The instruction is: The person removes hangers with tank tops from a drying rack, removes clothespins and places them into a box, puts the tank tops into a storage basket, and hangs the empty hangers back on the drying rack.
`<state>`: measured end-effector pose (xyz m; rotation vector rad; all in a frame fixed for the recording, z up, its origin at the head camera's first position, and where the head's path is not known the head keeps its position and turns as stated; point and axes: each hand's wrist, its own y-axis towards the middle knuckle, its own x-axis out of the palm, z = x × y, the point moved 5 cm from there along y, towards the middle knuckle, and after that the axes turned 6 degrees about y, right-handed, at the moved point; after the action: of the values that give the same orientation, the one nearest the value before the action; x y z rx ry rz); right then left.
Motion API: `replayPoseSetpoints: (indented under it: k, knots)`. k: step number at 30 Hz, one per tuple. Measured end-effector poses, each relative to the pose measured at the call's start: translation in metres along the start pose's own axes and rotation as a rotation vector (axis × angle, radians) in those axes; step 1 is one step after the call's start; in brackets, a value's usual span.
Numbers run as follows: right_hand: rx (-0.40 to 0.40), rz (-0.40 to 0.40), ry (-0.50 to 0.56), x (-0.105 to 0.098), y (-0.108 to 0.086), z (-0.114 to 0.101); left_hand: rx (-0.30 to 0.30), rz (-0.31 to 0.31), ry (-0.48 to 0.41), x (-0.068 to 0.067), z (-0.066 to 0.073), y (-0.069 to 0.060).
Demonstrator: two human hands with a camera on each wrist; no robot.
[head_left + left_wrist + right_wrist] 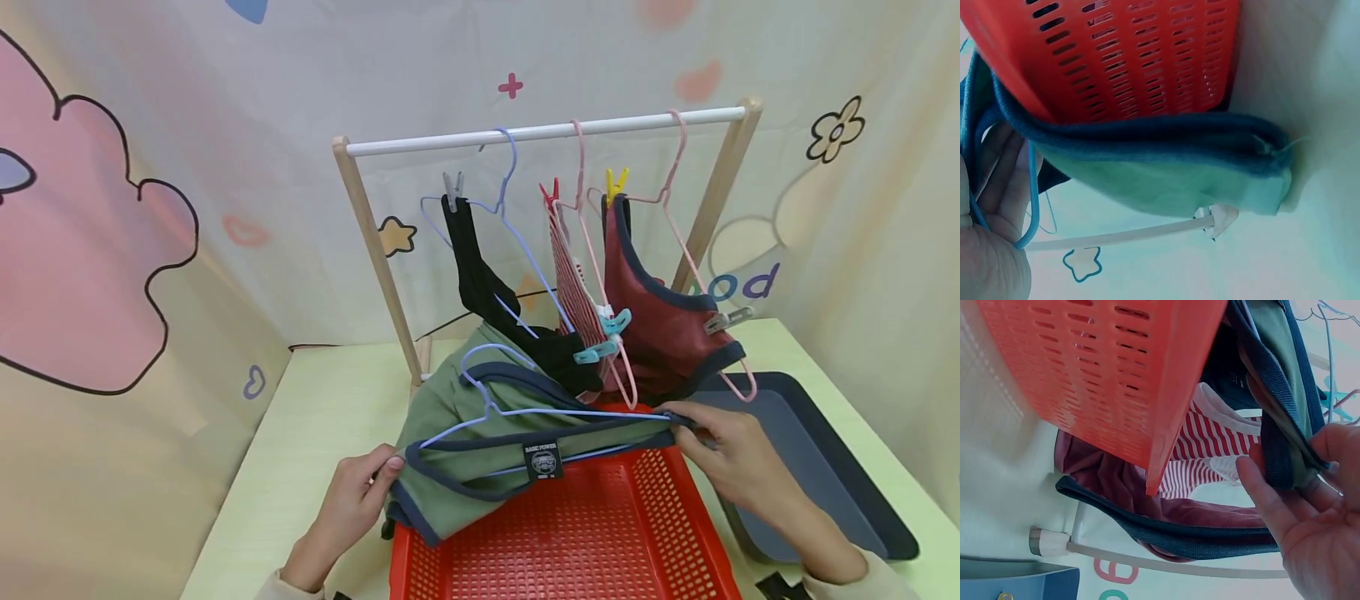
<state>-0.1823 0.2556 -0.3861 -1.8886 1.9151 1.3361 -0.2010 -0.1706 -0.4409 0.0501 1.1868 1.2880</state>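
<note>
- Both hands grasp the green garment [442, 408] between thumb and fingers: the left hand [348, 496] pinches its edge at lower left of centre, the right hand [727, 450] pinches its navy-trimmed edge at lower right.
- Stretched between them at the centre, the garment hangs partly over the far rim of a red basket [547, 542]; a black label [542, 460] shows on its trim.
- One blue hanger [577, 412] lies in the garment's opening, its hook toward the upper left and its right end at the right hand; whether those fingers also hold the hanger I cannot tell.
- Just beyond, a black garment [468, 258] hangs from another blue hanger on the white rail [622, 127], held by a grey peg [452, 192].
- To its right, a red-striped garment [566, 283] and a dark red garment [652, 292] hang from pink hangers, with red, yellow, teal and grey pegs.
- At lower right, a dark blue tray [795, 433] lies on the pale tabletop [300, 417], partly behind the right forearm.
- Across the top and sides runs a printed backdrop [405, 67].
</note>
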Motion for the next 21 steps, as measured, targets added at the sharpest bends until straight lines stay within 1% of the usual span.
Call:
replayPoseSetpoints:
  k: [5, 10, 14, 16, 21]
  knots:
    - [-0.062, -0.012, -0.003, 0.001, -0.001, -0.001, 0.03, 0.044, -0.003, -0.004, -0.001, -0.004]
    - [-0.16, 0.022, -0.05, 0.002, -0.003, -0.001, -0.007, 0.03, -0.005, -0.002, -0.004, -0.007]
    - [-0.202, 0.029, -0.082, 0.004, -0.006, -0.001, -0.028, 0.017, -0.018, 0.0, -0.005, -0.007]
    - [-0.212, 0.019, -0.097, 0.005, -0.008, -0.001, -0.026, 0.017, -0.02, 0.0, -0.005, -0.007]
    - [-0.245, -0.009, -0.148, 0.007, -0.011, 0.002, 0.002, 0.027, -0.023, 0.0, -0.003, -0.005]
